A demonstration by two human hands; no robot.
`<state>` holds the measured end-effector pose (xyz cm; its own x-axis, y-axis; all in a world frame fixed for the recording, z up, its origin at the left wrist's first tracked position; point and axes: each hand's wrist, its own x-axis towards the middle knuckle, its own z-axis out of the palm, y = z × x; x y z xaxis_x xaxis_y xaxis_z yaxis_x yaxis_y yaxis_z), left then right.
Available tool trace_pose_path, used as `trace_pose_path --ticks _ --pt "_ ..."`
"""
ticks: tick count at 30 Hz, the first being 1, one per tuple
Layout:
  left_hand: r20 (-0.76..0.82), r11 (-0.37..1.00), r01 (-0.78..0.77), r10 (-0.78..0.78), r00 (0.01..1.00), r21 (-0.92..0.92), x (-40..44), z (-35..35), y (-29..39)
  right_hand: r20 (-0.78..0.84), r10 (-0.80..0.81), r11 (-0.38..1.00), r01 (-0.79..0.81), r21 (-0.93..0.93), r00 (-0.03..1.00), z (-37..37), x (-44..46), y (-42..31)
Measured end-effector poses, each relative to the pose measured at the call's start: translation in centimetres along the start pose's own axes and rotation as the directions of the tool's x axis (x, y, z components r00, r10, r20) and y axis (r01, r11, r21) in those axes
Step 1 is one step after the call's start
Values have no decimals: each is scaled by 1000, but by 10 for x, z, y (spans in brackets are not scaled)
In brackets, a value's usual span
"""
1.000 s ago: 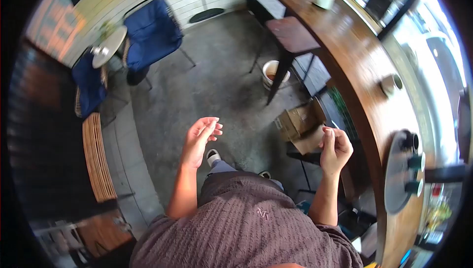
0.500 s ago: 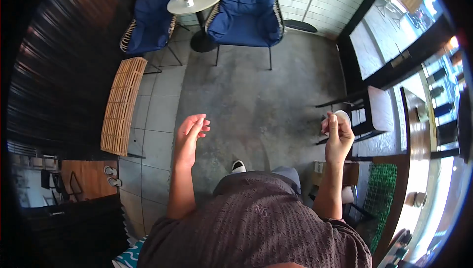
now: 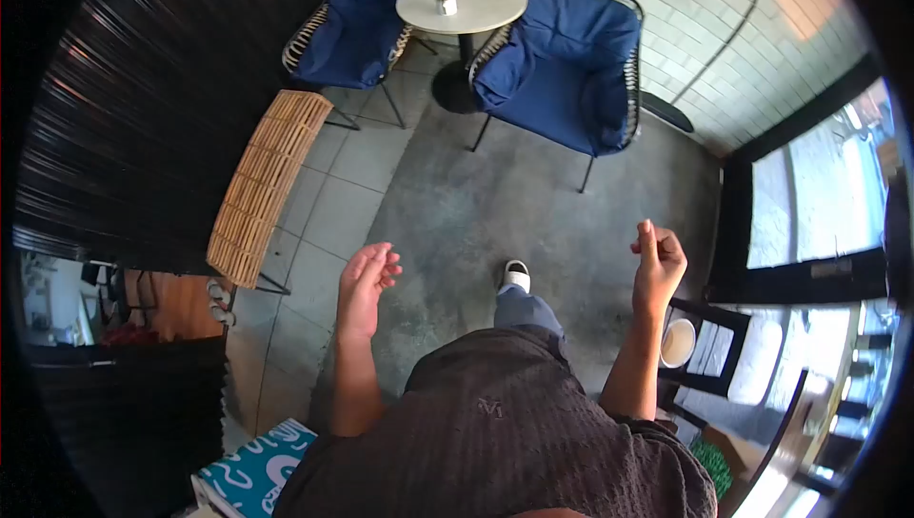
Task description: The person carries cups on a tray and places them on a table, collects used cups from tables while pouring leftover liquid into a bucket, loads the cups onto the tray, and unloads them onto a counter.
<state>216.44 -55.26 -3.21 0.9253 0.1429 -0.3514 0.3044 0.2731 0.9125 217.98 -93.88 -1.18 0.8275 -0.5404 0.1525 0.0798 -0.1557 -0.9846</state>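
Apparently, you're stepping forward — left hand (image 3: 358, 304) half-open, right hand (image 3: 659, 275) curled closed, neither visibly gripping anything. The white bucket (image 3: 678, 343) is standing to your right — reaching it is calling for bending.

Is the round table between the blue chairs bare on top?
No, two small containers stand on the round table between the blue chairs.
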Motion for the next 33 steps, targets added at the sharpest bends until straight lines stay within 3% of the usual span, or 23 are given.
trace_pose_path --ticks 5,8,11,15,21,23,29,31,33 --pt "-162 996 -87 83 983 -22 57 36 64 73 24 995 -31 97 997 56 129 3" --pt "-215 994 -110 104 971 -17 90 53 78 223 12 1000 -14 10 975 95 190 -3" --pt "-220 998 -57 46 974 -41 124 59 84 342 -46 992 2 129 939 150 225 -19" --pt "-249 997 -12 -6 969 -70 191 44 86 464 -33 981 -60 184 885 232 252 17" --pt "-248 994 -31 4 969 -105 335 -17 116 515 49 992 -99 71 856 371 277 40" --pt "-253 999 -37 31 967 -16 388 -45 129 605 188 982 -160 -101 773 411 293 34" --pt "-154 996 -83 84 985 15 511 -69 224 563 242 970 -206 -126 791 518 360 37" --pt "-127 996 -74 79 989 39 540 -75 238 483 183 939 -6 -345 857 545 379 57" --pt "-131 998 -55 52 990 -21 571 -74 247 465 223 913 -18 -407 857 573 399 81"
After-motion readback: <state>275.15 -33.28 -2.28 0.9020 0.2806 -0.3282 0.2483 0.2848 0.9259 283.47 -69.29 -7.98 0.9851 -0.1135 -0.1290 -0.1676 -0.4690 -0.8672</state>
